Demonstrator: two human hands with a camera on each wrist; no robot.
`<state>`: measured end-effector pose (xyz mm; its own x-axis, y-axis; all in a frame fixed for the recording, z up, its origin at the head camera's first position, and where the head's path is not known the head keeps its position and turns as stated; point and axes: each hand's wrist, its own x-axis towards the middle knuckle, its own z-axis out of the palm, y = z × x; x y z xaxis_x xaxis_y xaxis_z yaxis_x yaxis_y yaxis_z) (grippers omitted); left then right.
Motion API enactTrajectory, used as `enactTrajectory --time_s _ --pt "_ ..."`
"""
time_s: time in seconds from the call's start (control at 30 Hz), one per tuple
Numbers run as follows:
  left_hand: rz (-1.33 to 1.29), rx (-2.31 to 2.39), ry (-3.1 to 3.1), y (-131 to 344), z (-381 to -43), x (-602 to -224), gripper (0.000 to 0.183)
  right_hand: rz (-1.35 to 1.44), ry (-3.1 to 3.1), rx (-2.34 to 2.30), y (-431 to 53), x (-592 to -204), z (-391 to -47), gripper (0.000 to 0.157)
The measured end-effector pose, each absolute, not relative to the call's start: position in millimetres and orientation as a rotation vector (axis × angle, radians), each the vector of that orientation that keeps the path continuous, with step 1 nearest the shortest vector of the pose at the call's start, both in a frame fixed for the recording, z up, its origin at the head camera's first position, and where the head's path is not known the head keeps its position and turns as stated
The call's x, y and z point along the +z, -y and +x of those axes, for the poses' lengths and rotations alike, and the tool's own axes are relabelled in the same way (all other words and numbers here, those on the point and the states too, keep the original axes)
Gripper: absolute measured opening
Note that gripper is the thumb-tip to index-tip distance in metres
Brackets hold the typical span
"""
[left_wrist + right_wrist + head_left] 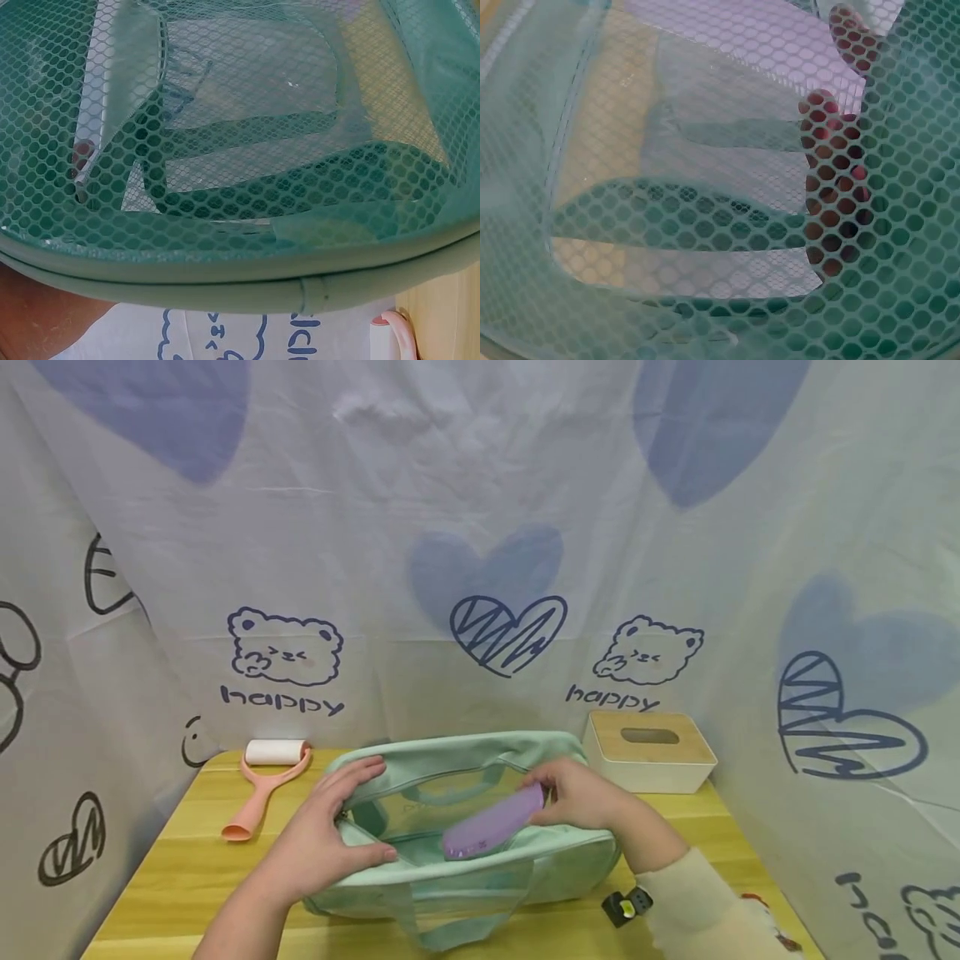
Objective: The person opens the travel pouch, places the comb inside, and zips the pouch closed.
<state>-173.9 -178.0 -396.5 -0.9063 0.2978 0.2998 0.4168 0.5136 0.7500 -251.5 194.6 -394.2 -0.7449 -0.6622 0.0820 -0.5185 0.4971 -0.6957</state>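
Mint bag (468, 893); roller (261, 792), box (654, 770) near

hands (318, 843) (576, 797): bare | right sleeve (697, 906): cream, plain | left forearm (243, 917): bare

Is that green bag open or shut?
Open: the green bag has its top edges apart, with the purple case showing between them.

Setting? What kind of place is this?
Probably a small staged tabletop corner, perhaps indoors at home: patterned cloth hangs around a wood-grain table, with a wood-topped tissue box on it.
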Motion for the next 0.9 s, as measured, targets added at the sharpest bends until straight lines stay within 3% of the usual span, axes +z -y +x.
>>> enactTrajectory --time_s 0.23,0.9 --pt "-0.610 -1.356 2.615 178.1 -173.4 -395.7 0.092 -1.019 -2.531 -1.125 -194.5 -396.4 -249.8 0.030" --pt "-0.608 -1.365 2.611 177.2 -173.9 -395.9 0.091 -0.883 -2.566 -1.229 -199.9 -383.6 -240.1 0.042"
